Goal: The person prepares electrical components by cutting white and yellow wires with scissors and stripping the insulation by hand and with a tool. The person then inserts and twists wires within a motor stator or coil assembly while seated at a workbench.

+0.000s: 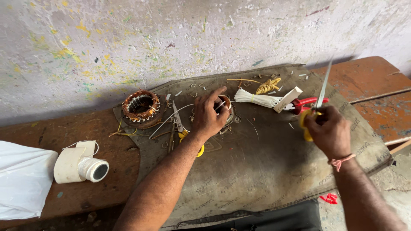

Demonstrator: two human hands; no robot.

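1. Hands first: your left hand (pixel 209 114) sits near the middle of the frame, fingers curled down and closed around a small copper-wound coil part (pixel 225 104), which rests on the grey mat (pixel 265 171).
2. Your right hand (pixel 327 130) is at centre right, closed in a grip on a yellow-handled tool (pixel 305 124); its thin metal blade (pixel 324 83) points up and slightly right toward the wall. A pink thread band (pixel 341 161) circles that wrist.
3. Just beside your right hand, toward the left, lie red-handled pliers (pixel 306 102), touching a white flat rectangular piece (pixel 287 99) that leans against a bundle of white strips (pixel 256 98).
4. Above that bundle, near the upper centre, lies a twisted yellow cord bundle (pixel 268 86).
5. Left of your left hand, a round stator with copper windings (pixel 141 106) sits at the mat's upper left corner, well apart from your right hand.
6. Below your left wrist, scissors with yellow handles (pixel 183 130) lie partly hidden under your forearm.
7. At lower left of the frame, off the mat on the brown bench (pixel 85 137), stands a white plastic pipe fitting (pixel 81 164) with a round dark opening facing right, just beside a white plastic bag (pixel 23 179) at the frame's left edge.
8. A small red scrap (pixel 329 198) lies at lower right, below the mat's edge.
9. The paint-flecked wall (pixel 171 38) fills the top of the frame; it carries no sign that you can make out.
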